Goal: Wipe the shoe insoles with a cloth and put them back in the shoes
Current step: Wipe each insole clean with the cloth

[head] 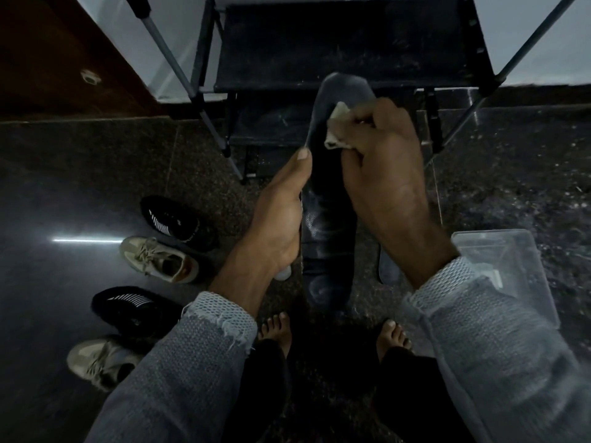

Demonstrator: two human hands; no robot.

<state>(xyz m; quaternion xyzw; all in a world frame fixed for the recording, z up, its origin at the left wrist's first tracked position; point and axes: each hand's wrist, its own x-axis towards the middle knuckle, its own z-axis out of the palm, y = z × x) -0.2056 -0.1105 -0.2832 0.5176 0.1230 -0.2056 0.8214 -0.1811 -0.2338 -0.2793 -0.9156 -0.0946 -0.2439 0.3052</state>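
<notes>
A long dark insole [329,199] stands nearly upright in the middle of the head view. My left hand [278,219] grips its left edge, thumb pointing up along it. My right hand [383,167] holds a small crumpled beige cloth [335,129] against the insole's upper part. A second dark insole [388,268] lies on the floor, partly hidden behind my right wrist. Two black shoes [176,220] [134,306] and two beige sneakers [160,259] [99,362] sit on the floor at the left.
A black shoe rack [345,43] with metal poles stands straight ahead. A clear plastic container [508,266] lies on the floor at the right. My bare feet [276,330] are on the dark stone floor below. A brown wooden door [48,52] is at the upper left.
</notes>
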